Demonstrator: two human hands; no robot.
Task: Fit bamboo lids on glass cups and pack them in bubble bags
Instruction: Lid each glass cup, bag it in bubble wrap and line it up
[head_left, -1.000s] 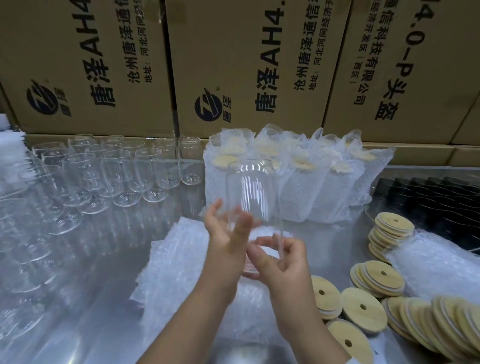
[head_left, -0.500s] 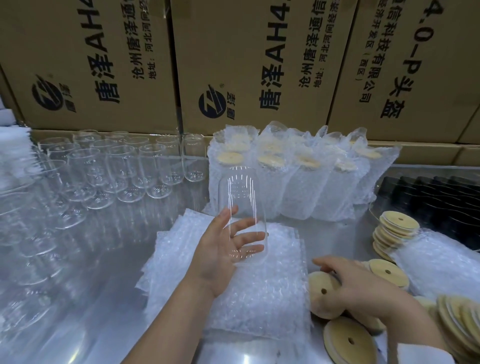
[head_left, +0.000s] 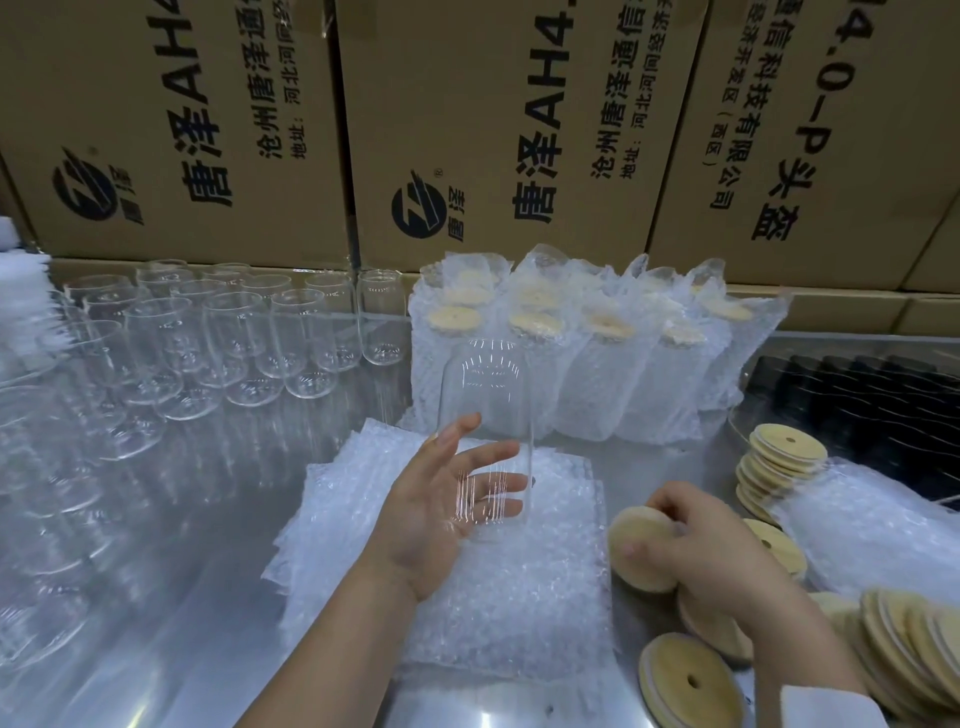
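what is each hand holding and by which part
The left hand holds a glass cup by its lower side wall; the right hand grips a bamboo lid by its rim.

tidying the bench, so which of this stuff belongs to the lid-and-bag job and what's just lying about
Part of the job:
glass cup in the left hand
bamboo lid pinched by the right hand
stack of bubble bags
empty cups
loose lids
bagged cups

Lying about:
cardboard boxes
dark items at the far right, too unclear to name
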